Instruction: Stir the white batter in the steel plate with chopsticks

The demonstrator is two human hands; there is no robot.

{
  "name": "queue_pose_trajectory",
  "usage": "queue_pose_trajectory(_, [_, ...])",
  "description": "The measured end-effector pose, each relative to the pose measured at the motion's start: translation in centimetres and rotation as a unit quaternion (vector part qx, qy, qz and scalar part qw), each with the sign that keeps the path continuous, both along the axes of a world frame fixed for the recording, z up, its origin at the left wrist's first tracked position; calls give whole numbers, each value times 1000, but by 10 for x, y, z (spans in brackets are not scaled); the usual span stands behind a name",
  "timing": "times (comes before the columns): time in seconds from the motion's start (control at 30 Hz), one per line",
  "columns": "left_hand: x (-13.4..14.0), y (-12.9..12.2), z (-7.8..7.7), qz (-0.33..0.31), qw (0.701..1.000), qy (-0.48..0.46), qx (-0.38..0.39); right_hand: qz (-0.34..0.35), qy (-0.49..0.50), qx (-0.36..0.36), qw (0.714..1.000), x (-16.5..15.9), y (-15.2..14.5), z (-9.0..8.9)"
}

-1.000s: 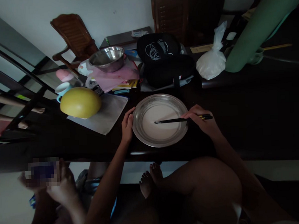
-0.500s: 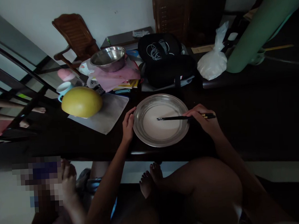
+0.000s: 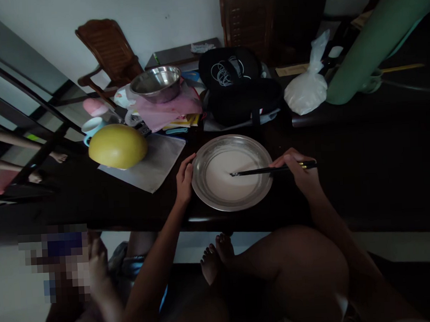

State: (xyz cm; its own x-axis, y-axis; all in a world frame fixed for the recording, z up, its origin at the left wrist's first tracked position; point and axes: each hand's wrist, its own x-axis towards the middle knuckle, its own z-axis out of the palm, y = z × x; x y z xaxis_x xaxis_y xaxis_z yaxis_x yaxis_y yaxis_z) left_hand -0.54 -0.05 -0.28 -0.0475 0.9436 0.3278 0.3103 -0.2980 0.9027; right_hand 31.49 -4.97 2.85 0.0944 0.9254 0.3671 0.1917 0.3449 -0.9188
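A wide metal basin (image 3: 201,194) stands on the dark table in front of me, holding a smooth whitish liquid (image 3: 221,182). My left hand (image 3: 184,181) grips the basin's left rim, fingers along the outside. In my right hand (image 3: 301,170), at the basin's right side, is a pair of black chopsticks (image 3: 259,170) with gold bands. They lie almost level across the right rim, and their whitened tips meet the liquid near the basin's middle. The fingers are wrapped round the thick end of the chopsticks.
A yellow pomelo-like fruit (image 3: 117,147) lies on a grey sheet (image 3: 157,164) at left, beside a light-blue mug (image 3: 92,125). Behind are a smaller metal bowl (image 3: 156,84), a black case (image 3: 240,99), a knotted bag of white powder (image 3: 307,93) and a green cylinder (image 3: 371,47). Another person sits at lower left.
My right hand has drawn the chopsticks a little to the right, their tips shifting right and slightly nearer me. The left hand and the basin have stayed in place.
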Motion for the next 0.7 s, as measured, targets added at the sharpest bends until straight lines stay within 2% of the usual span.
queue_pose_trajectory(0.17, [-1,0,-1,4,1000,2,-2,52,-54,-12,997,-3,-1,4])
queue_pose_trajectory(0.33, [0,1,-1,3,1000,2,2,1,-28,19,999,-1,0,4])
queue_pose_trajectory(0.43, [0,0,0,4,1000,3,2,15,-15,17,1000,-1,-1,3])
queue_pose_trajectory(0.53, [0,0,0,2,1000,-1,-1,41,-46,-8,998,-3,-2,3])
queue_pose_trajectory(0.7, [0,-1,0,-1,1000,-1,2,4,-36,5,999,-2,0,1])
